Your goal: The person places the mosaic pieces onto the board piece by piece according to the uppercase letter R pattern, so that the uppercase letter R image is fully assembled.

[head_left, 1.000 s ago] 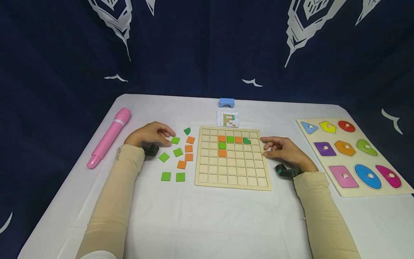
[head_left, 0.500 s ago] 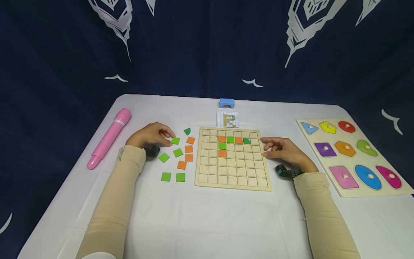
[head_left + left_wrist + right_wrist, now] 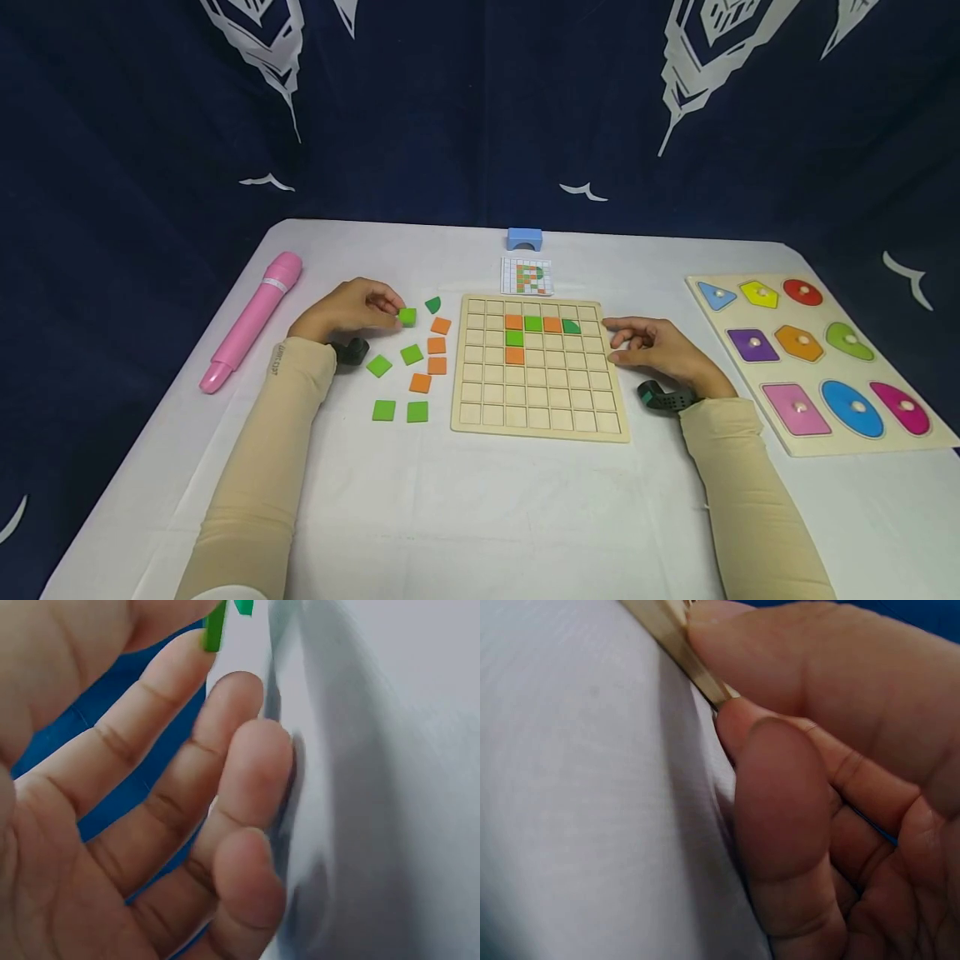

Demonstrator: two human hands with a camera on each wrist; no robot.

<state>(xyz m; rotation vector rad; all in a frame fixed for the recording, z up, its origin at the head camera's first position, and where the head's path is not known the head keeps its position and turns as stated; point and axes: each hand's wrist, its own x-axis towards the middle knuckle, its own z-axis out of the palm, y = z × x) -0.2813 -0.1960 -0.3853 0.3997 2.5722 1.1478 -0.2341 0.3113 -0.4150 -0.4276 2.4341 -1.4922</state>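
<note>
In the head view, my left hand (image 3: 351, 308) pinches a green square tile (image 3: 407, 317) between thumb and index finger; the tile's edge also shows at the top of the left wrist view. Loose green tiles (image 3: 412, 355) and orange tiles (image 3: 437, 345) lie beside it, with a dark green quarter-round piece (image 3: 432, 305). A wooden grid board (image 3: 555, 425) lies flat, several orange and green pieces set in its cells. My right hand (image 3: 656, 348) touches the board's right edge with index finger and thumb, set apart along the rim; its other fingers are bent.
Behind the board lie a pattern card (image 3: 527, 277) and a blue arched block (image 3: 524, 239). A pink microphone-shaped toy (image 3: 251, 321) rests at the far left. On the right is a knobbed shape puzzle (image 3: 813, 367). A dark curtain (image 3: 450, 125) hangs behind the table.
My left thumb and index finger have taken hold of the green tile and raised it slightly off the table. The right hand stays at the board's edge.
</note>
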